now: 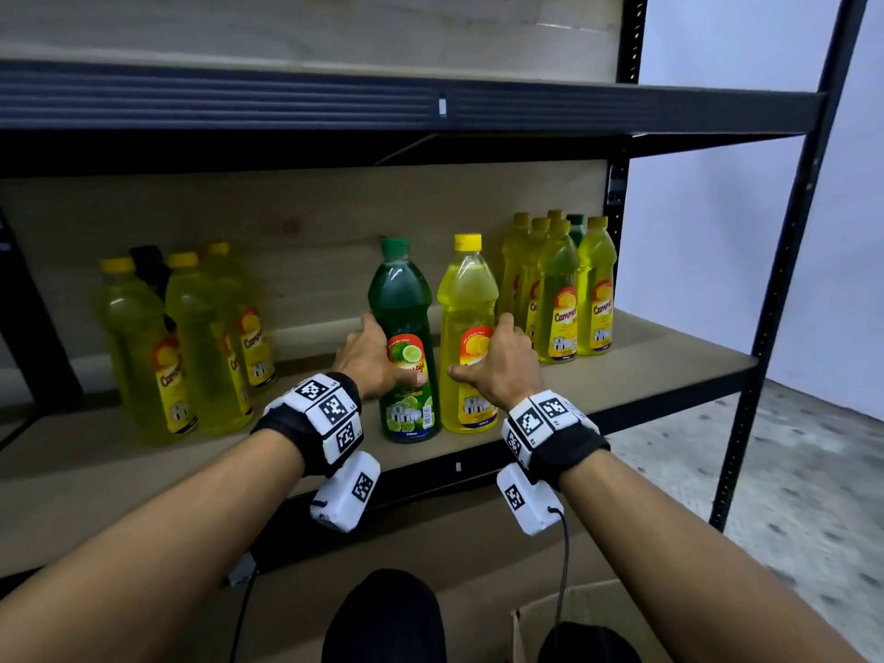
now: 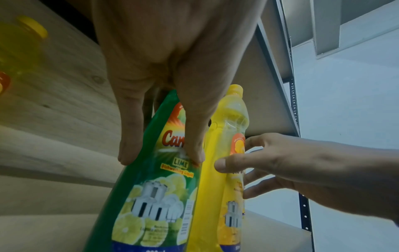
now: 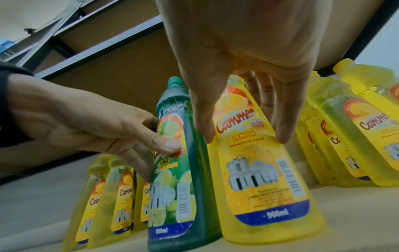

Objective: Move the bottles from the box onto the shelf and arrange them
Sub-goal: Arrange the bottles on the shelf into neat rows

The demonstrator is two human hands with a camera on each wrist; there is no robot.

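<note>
The green lime dishwashing bottle with a green cap (image 1: 406,342) stands upright near the front edge of the brown board shelf (image 1: 646,356), and everything else is placed from it. Its back is hidden, as are the left hand's (image 1: 370,358) fingers curled behind it; only the thumb, pressed on the label, shows in the head view. Touching its right side stands the yellow lemon dishwashing bottle with a yellow cap (image 1: 468,327), gripped by the right hand (image 1: 497,366), thumb on the front and fingers wrapped round the far side, largely out of sight. To the green bottle's left is a blurred cluster of yellow bottles (image 1: 191,337): three are plain, with a dark-capped shape behind them too smeared to identify. Further right of the green bottle, against the black metal upright (image 1: 617,184), stands a packed group (image 1: 559,289) of about six: five yellow caps can be counted and one green cap peeks out at the back, the rear bottles mostly covered by the front ones. Below the green bottle, at the picture's bottom edge, a brown cardboard box (image 1: 550,624) is cut off, its contents not visible. In the left wrist view the green bottle's cap is hidden behind the hand.
</note>
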